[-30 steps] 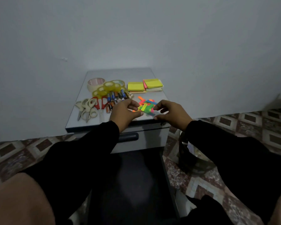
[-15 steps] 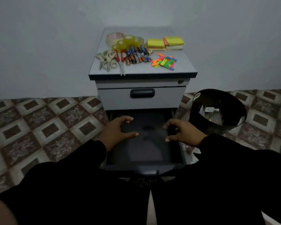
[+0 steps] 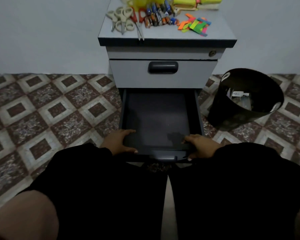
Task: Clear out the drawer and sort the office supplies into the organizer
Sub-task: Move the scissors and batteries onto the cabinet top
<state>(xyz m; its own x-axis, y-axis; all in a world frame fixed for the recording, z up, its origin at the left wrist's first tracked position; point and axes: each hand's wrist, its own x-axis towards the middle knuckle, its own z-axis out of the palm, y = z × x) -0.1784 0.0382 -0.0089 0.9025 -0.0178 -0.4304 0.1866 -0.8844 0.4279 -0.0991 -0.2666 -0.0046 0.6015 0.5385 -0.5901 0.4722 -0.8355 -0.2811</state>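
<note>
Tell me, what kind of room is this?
Probably a home office corner or a small office: a grey drawer cabinet stands against a bare wall, with scissors, batteries and sticky notes on top, beside a black waste bin on patterned floor tiles.

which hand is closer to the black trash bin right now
Right. The right hand grips the open drawer's front corner on the side where the trash bin stands; the left hand grips the opposite corner, farther away.
</note>
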